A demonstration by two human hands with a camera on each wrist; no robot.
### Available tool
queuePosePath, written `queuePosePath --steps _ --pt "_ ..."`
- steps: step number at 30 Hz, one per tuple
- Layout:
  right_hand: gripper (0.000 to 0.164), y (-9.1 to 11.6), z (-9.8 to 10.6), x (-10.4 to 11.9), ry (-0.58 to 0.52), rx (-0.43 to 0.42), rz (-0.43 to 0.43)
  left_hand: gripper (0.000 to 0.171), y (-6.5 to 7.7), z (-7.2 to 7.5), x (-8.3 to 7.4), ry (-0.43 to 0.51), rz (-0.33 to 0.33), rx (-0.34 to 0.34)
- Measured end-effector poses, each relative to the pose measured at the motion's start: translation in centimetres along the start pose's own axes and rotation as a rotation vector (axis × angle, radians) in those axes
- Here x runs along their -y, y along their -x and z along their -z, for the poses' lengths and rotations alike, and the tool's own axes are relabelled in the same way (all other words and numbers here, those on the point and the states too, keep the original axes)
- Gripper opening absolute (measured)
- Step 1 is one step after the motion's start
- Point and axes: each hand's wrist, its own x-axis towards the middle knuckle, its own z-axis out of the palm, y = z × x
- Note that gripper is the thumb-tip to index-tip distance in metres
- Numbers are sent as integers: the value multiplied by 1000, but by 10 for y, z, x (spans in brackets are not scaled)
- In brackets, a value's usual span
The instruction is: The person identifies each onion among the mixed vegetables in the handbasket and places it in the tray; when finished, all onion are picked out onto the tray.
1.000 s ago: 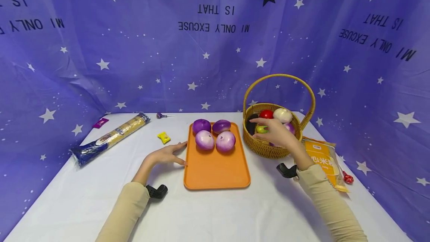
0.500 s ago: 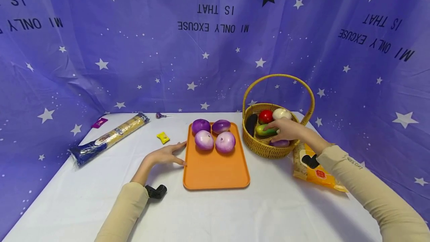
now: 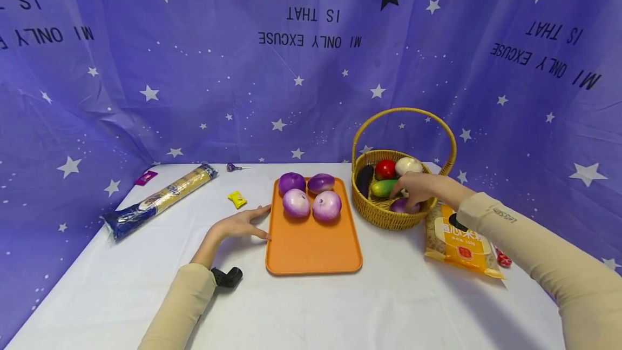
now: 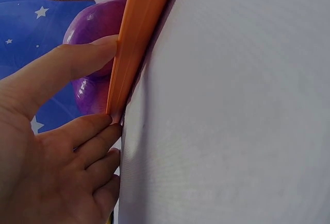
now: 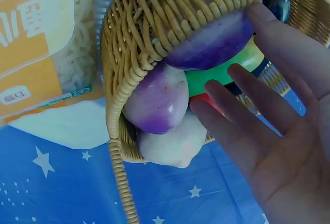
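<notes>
The left hand [image 3: 240,224] rested at the left edge of an orange tray [image 3: 316,253] on the white-covered counter [image 3: 311,312], its thumb apart from its fingers. An orange packet [image 3: 457,244] lay at the right, close by a wicker basket [image 3: 384,218]. Four purple-and-white onions [image 3: 296,203] sat in the tray's far half. Over the basket, the right hand [image 3: 420,188] held its fingers apart near a purple onion [image 3: 402,207] inside; whether they touched it I couldn't tell. Beyond were a green vegetable [image 3: 383,188], a red one [image 3: 385,169] and a white one [image 3: 408,165].
</notes>
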Motion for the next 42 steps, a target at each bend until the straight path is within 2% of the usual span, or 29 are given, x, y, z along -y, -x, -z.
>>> queuePosePath --steps 6,12,22,28,33,42 --pt "44 -2 -4 2 69 77 -12 95 -2 0 1 0 27 -3" --pt "43 -1 -7 1 75 56 -8 94 0 1 -1 3 32 0" --pt "42 4 3 8 21 -53 -30 94 -1 0 -1 0 23 -5" --pt "43 5 12 17 13 -118 15 95 3 -2 1 -8 36 -1" --pt "45 9 17 25 10 -166 5 94 3 -1 2 -8 26 -12" --pt "47 16 18 42 41 -364 84 95 0 -1 0 -14 37 -8"
